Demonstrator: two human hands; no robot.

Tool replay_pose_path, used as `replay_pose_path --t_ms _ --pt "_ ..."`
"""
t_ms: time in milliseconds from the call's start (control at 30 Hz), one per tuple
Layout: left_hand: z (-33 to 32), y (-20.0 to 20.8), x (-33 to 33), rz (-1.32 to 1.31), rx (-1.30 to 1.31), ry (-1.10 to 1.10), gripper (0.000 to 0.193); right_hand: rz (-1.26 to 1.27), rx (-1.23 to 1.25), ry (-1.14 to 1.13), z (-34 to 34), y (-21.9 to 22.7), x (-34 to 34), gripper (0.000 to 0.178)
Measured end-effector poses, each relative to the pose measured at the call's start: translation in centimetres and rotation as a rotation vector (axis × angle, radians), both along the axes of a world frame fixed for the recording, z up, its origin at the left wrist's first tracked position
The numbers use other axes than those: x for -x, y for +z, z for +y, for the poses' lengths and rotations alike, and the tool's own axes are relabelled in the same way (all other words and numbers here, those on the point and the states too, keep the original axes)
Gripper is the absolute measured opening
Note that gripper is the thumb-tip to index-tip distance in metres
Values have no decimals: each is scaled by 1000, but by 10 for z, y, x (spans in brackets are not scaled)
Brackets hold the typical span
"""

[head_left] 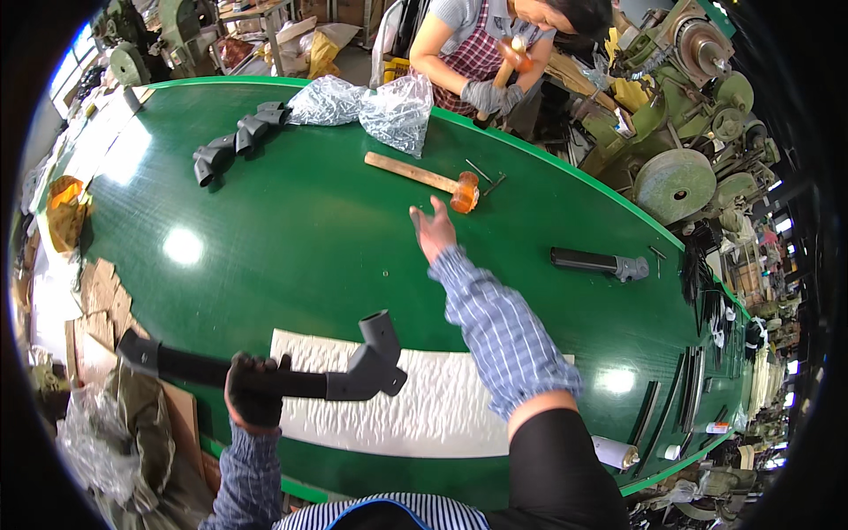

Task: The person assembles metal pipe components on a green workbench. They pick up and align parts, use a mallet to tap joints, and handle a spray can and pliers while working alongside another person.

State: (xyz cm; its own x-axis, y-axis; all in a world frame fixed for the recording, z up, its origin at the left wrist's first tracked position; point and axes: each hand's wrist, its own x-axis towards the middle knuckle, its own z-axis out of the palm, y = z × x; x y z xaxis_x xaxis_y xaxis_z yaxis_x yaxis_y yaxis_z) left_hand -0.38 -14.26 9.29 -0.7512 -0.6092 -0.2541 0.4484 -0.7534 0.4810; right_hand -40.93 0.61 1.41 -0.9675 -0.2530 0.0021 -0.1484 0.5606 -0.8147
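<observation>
Your right hand (433, 231) is stretched out over the green table (291, 221), fingers (417, 214) spread open and holding nothing. The mallet (426, 179) lies just beyond them, on the far side and slightly right. Its orange head is the end nearest your fingertips, close but not touching, and its wooden handle runs away from the head to the far left, so the long axis lies across your reach.

Your left hand (254, 393), in a dark glove, is closed around the black bar (221, 371) with a grey angled fitting at its right end. It hovers above the white foam sheet (389, 406) at the near edge, well apart from the mallet. The right hand is far nearer.
</observation>
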Motion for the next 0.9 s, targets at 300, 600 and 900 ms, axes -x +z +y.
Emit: replay_pose_path --t_ms 300,600,900 --pt "-37 -15 -6 45 96 36 16 -203 -218 -14 -54 -40 112 62" --pt "-32 8 12 72 -70 45 22 -383 73 136 144 49 -56 69" --pt "58 74 25 334 102 -92 12 -532 356 115 281 175 -276 45"
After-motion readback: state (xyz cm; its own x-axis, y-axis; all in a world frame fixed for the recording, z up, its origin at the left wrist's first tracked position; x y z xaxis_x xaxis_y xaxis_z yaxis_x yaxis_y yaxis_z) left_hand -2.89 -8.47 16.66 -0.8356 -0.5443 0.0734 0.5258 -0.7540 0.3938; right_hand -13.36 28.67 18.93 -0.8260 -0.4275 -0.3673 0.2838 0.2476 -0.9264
